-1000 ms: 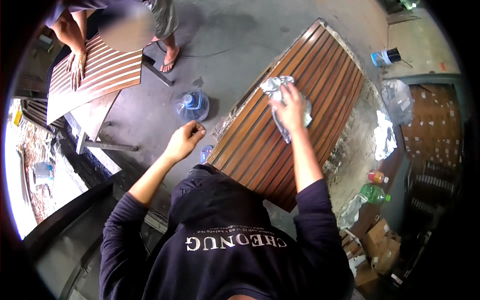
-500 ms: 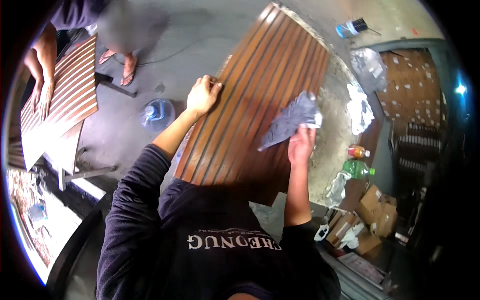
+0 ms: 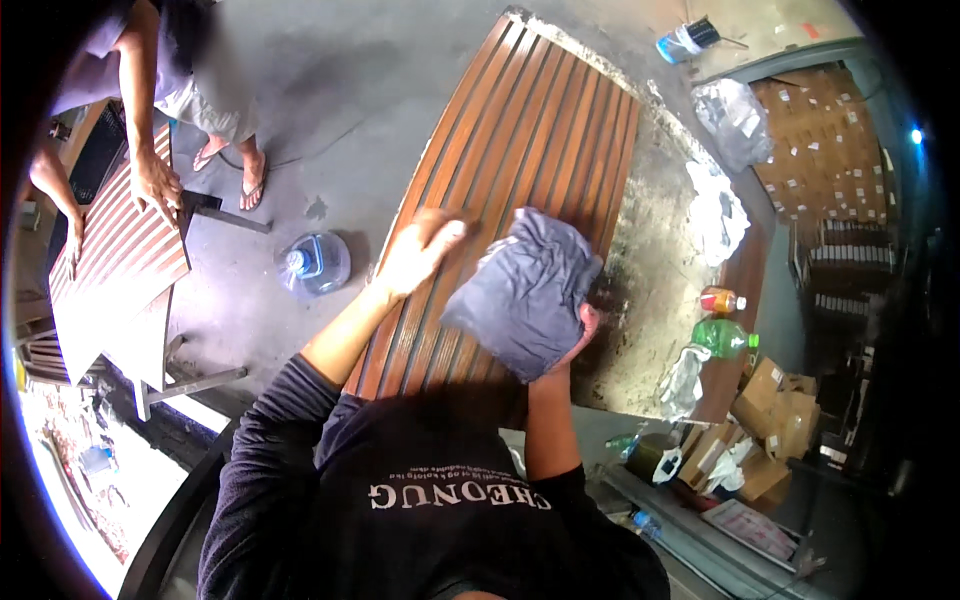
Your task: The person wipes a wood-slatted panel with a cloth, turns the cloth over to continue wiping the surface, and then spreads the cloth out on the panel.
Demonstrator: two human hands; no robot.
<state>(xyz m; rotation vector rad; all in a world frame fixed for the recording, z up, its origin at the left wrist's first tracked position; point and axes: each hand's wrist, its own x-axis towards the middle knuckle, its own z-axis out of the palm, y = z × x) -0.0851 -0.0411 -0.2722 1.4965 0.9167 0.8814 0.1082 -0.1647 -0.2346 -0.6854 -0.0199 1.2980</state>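
A reddish-brown slatted wood panel with dark grooves lies in front of me, running away from my body. My right hand grips a crumpled grey cloth, which is spread over the panel's near right part. The cloth covers most of that hand's fingers. At the panel's left edge lies my left hand, open with its thumb stretched out; it holds nothing. Its fingertips are slightly smeared.
Under the panel is a stained pale tabletop, bearing white rags, a red-labelled bottle and a green bottle. A water jug stands on the floor at left. Beyond it a person handles a striped panel. Cardboard boxes sit at right.
My right hand has brought the cloth left and nearer, and the cloth is now bunched wider. My left hand has slid nearer along the edge. The other person's hands have shifted on their panel.
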